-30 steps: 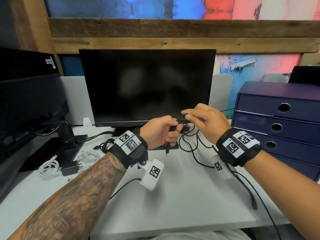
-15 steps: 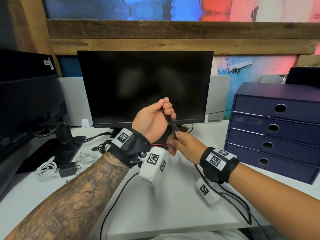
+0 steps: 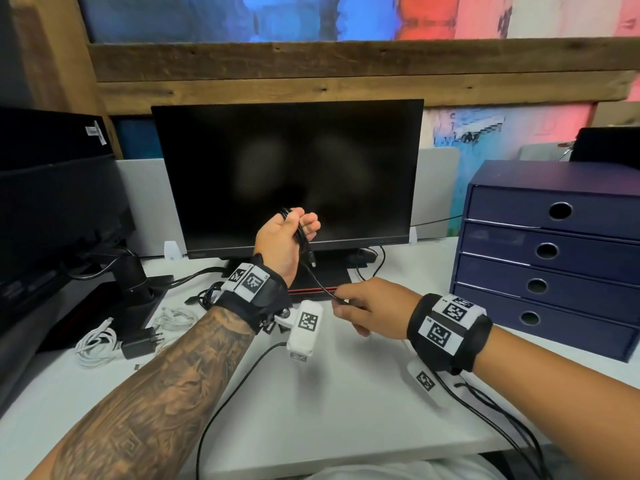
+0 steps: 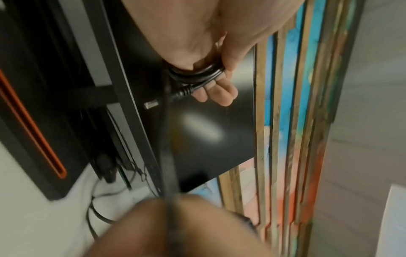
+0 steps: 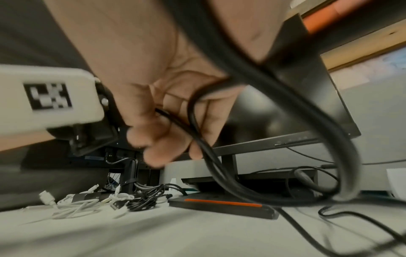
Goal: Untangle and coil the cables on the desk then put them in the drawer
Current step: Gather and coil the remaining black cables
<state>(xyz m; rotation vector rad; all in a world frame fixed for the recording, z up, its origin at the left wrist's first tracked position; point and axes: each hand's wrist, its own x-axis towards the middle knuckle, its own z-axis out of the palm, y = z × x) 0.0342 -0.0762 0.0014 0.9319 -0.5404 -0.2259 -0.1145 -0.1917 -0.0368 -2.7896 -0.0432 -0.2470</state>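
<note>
My left hand (image 3: pixel 292 233) is raised in front of the monitor and grips a black cable (image 3: pixel 301 237) wound in a few loops round its fingers (image 4: pixel 216 90); the cable's plug (image 4: pixel 182 92) hangs below them. From there the cable runs down taut to my right hand (image 3: pixel 349 304), which pinches it low over the desk. In the right wrist view the black cable (image 5: pixel 197 132) passes through the curled fingers and trails off over the desk to the right. The blue drawer unit (image 3: pixel 554 251) stands at the right with all drawers closed.
A monitor (image 3: pixel 287 171) on a black stand with a red stripe (image 3: pixel 311 291) fills the middle back. White cables (image 3: pixel 97 344), a black charger (image 3: pixel 138 344) and a tangled black cable (image 3: pixel 207 294) lie on the white desk (image 3: pixel 329 410) at left. A second monitor stands far left.
The left hand has risen further in front of the screen with more cable looped on it. The right hand slid down and right along the cable, pulling it taut.
</note>
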